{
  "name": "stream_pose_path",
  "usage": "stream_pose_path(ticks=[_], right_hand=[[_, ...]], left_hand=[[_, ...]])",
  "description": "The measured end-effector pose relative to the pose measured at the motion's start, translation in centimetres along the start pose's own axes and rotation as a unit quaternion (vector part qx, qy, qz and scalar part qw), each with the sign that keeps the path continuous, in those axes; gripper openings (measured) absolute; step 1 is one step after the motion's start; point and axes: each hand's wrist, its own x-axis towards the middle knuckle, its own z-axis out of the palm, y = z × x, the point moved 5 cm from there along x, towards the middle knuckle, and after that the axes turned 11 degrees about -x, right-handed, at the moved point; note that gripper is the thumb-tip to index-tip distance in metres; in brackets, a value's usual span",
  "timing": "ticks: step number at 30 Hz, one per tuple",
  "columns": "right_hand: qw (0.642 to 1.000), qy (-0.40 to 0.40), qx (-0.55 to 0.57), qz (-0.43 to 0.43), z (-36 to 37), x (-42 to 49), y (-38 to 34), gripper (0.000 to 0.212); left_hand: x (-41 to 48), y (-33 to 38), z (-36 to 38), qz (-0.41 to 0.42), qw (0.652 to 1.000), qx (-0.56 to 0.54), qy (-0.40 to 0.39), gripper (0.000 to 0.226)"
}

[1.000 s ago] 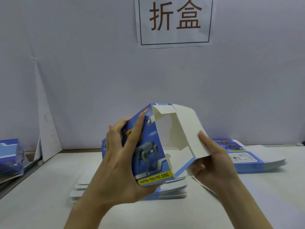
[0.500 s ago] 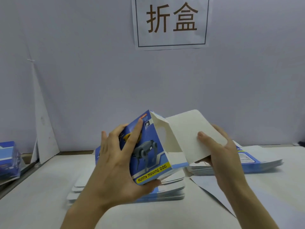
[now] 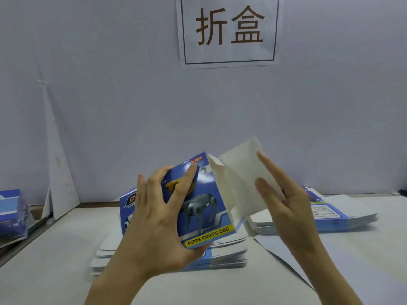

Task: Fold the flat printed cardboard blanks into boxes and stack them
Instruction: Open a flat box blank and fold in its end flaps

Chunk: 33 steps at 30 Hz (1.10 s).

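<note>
Wall sign (image 3: 229,29): "折盒". Box (image 3: 204,208) front: "FUNNY MOVING DOG", yellow strip.

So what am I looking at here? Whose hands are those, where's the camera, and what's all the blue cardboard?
There is no robot here, only a person's two bare hands. The single camera is worn on the person's head and looks forward and down, so you see what they see.

The left hand grips a half-folded blue box printed with a toy robot dog. The right hand lays straight fingers against the box's open white flap.

On the table, a stack of flat blanks lies under the box, and a second stack lies further right. At the far left edge are what look like finished boxes. A paper sign hangs on the wall.
</note>
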Motion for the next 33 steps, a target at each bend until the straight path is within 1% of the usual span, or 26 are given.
stream_pose_path(ticks=[2, 3, 5, 6, 8, 9, 10, 12, 13, 17, 19, 20, 23, 25, 28, 31, 33], right_hand=[[0.990, -0.017, 0.126, 0.064, 0.4, 0.0, 0.2, 0.036], [0.973, -0.015, 0.200, 0.113, 0.5, 0.0, 0.4, 0.035], [0.917, -0.009, 0.343, 0.202, 0.5, -0.1, 0.8, 0.035], [0.895, -0.014, 0.382, 0.229, 0.4, -0.1, 0.8, 0.032], [0.877, -0.063, 0.408, 0.245, 0.5, 0.0, 0.4, 0.028], [0.877, -0.085, 0.404, 0.246, 0.6, 0.0, 0.5, 0.027], [0.886, -0.095, 0.383, 0.244, 0.6, 0.0, 0.6, 0.026], [0.907, -0.082, 0.333, 0.244, 0.5, 0.0, 1.1, 0.026], [0.910, -0.070, 0.322, 0.251, 0.3, 0.1, 1.4, 0.028], [0.905, -0.064, 0.314, 0.278, -0.2, 0.3, 1.6, 0.021], [0.904, -0.044, 0.318, 0.283, -0.5, 0.3, 1.4, 0.024], [0.908, -0.036, 0.303, 0.286, -0.6, 0.3, 1.4, 0.027], [0.941, -0.008, 0.183, 0.283, -0.9, -0.1, 2.1, 0.025], [0.953, 0.019, 0.136, 0.271, -1.3, -0.1, 2.3, 0.023], [0.953, 0.027, 0.143, 0.267, -1.3, 0.1, 2.0, 0.025], [0.953, -0.011, 0.156, 0.259, -0.9, 0.1, 1.3, 0.032], [0.959, -0.019, 0.134, 0.248, -0.8, 0.0, 1.2, 0.032]], left_hand=[[0.0, -0.2, -0.2, 0.002, 1.000, -0.006, 0.004, 0.115], [-0.1, -0.3, -0.4, 0.006, 1.000, -0.014, 0.007, 0.115], [-0.1, -0.2, -0.7, 0.018, 1.000, -0.021, 0.015, 0.117], [0.0, -0.1, -0.8, 0.027, 0.999, -0.017, 0.018, 0.117], [0.0, 0.1, -1.0, 0.044, 0.999, 0.000, 0.020, 0.117], [0.0, 0.2, -1.1, 0.047, 0.999, 0.002, 0.020, 0.117], [0.0, 0.2, -1.1, 0.044, 0.999, -0.002, 0.022, 0.119], [-0.1, 0.3, -1.4, 0.035, 0.999, -0.019, 0.029, 0.122], [0.0, 0.4, -1.5, 0.036, 0.999, -0.022, 0.031, 0.122], [0.2, 0.8, -1.2, 0.067, 0.997, 0.016, 0.020, 0.111], [0.1, 0.7, -0.9, 0.064, 0.998, 0.019, 0.002, 0.112], [0.1, 0.6, -0.7, 0.061, 0.998, 0.020, -0.006, 0.113], [0.1, 0.4, -0.7, 0.063, 0.998, 0.022, -0.010, 0.113], [0.2, 0.4, -0.9, 0.066, 0.998, 0.011, 0.000, 0.112], [0.1, 0.4, -0.8, 0.075, 0.997, 0.029, 0.010, 0.111], [0.1, 0.4, -0.3, 0.071, 0.996, 0.049, -0.002, 0.112], [0.1, 0.3, -0.1, 0.069, 0.996, 0.053, -0.008, 0.111]])
